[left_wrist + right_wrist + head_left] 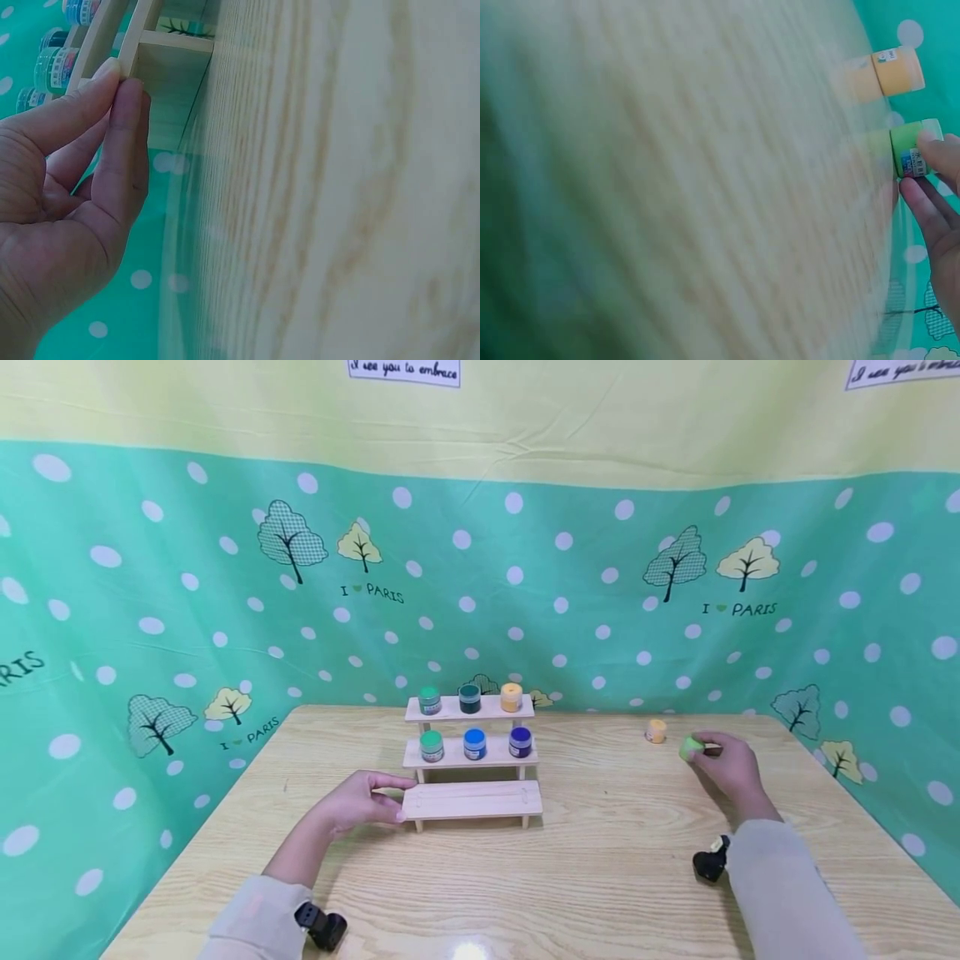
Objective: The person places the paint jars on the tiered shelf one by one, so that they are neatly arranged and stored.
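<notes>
My left hand [363,802] pinches the left end of the lowest step of a small wooden display stand [472,800]; in the left wrist view, thumb and fingertips [132,94] meet at its edge. Over on the right, my right hand [731,768] grips a light green paint jar [691,748] between thumb and fingers. That jar [909,148] is at the tabletop in the right wrist view, its label facing the camera. Just left of it stands a yellow-orange paint jar [656,732], untouched.
Three jars, including an orange one [512,697], line the stand's top step. On the middle step are a green jar [431,746], a blue jar [474,744] and a purple jar [520,742]. A patterned curtain [525,610] hangs behind the wooden table [600,877].
</notes>
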A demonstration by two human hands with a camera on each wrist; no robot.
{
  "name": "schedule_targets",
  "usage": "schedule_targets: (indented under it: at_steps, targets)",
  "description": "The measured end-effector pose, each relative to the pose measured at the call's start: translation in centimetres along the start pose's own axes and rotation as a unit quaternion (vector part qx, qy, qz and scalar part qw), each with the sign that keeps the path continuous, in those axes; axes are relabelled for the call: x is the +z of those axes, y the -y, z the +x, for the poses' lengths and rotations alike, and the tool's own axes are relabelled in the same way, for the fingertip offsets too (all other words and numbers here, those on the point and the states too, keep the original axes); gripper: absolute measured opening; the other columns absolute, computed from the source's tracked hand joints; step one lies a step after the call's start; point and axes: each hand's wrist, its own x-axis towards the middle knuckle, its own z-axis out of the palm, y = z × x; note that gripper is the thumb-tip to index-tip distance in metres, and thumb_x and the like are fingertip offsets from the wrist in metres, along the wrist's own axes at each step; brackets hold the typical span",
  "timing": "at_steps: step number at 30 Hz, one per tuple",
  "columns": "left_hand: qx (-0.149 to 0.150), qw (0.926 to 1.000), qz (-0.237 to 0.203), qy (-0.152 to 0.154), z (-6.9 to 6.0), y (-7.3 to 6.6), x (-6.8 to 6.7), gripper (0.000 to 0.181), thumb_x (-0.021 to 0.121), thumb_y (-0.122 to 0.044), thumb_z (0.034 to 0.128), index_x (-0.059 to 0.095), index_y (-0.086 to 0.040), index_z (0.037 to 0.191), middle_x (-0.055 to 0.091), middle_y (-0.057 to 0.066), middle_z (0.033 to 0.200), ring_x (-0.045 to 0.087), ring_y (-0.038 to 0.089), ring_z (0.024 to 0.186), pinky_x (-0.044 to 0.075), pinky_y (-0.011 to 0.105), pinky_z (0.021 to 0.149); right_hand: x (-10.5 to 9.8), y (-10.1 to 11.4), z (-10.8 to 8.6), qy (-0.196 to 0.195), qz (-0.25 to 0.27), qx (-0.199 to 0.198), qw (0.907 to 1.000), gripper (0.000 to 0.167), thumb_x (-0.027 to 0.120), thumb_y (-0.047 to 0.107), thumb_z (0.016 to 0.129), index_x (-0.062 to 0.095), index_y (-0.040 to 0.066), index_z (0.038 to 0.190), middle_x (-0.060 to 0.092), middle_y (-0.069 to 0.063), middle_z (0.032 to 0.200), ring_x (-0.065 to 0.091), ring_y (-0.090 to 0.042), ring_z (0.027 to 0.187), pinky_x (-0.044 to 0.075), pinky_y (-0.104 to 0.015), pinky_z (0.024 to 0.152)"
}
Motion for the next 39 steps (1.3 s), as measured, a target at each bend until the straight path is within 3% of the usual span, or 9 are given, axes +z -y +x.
schedule_targets:
  at_steps: [11, 25, 35, 39]
  targets:
    - [-0.002, 1.0000, 0.001, -0.002, 0.0, 0.0, -0.1, 0.056, 0.076, 0.008, 0.0772, 0.058, 0.006, 0.130, 0.069, 0.016, 0.104, 0.068, 0.023, 0.086, 0.058, 0.035, 0.076, -0.6, 1.6, -0.3, 0.039, 0.019, -0.013, 0.9990, 0.044, 0.066, 0.009, 0.092, 0.054, -0.005, 0.133, 0.054, -0.031, 0.128, 0.055, -0.047, 0.112, 0.052, -0.053, 0.088]
    - [-0.001, 1.0000, 0.006, -0.004, -0.1, 0.0, 0.0, 0.056, 0.076, 0.007, 0.0773, 0.058, 0.006, 0.130, 0.069, 0.016, 0.102, 0.068, 0.023, 0.087, 0.058, 0.035, 0.076, -0.9, 4.4, -0.9, 0.051, 0.013, -0.101, 0.9935, 0.037, 0.071, 0.004, 0.087, 0.063, -0.004, 0.122, 0.058, -0.029, 0.125, 0.061, -0.044, 0.102, 0.058, -0.037, 0.076]
    - [0.002, 1.0000, 0.006, -0.002, -0.1, 0.1, 0.0, 0.056, 0.077, 0.007, 0.0771, 0.058, 0.005, 0.130, 0.069, 0.017, 0.104, 0.068, 0.024, 0.088, 0.058, 0.035, 0.076, -0.8, 5.8, -1.8, 0.063, 0.022, -0.138, 0.9882, 0.038, 0.072, -0.001, 0.085, 0.064, -0.004, 0.121, 0.057, -0.028, 0.126, 0.062, -0.041, 0.103, 0.057, -0.036, 0.081]
    - [0.003, 1.0000, 0.005, -0.002, -0.1, 0.1, 0.1, 0.057, 0.076, 0.007, 0.0772, 0.057, 0.006, 0.131, 0.069, 0.017, 0.103, 0.068, 0.024, 0.087, 0.058, 0.035, 0.076, -0.6, 6.7, -2.2, 0.064, 0.031, -0.154, 0.9855, 0.037, 0.072, -0.003, 0.084, 0.065, -0.004, 0.121, 0.058, -0.027, 0.125, 0.062, -0.039, 0.102, 0.057, -0.030, 0.079]
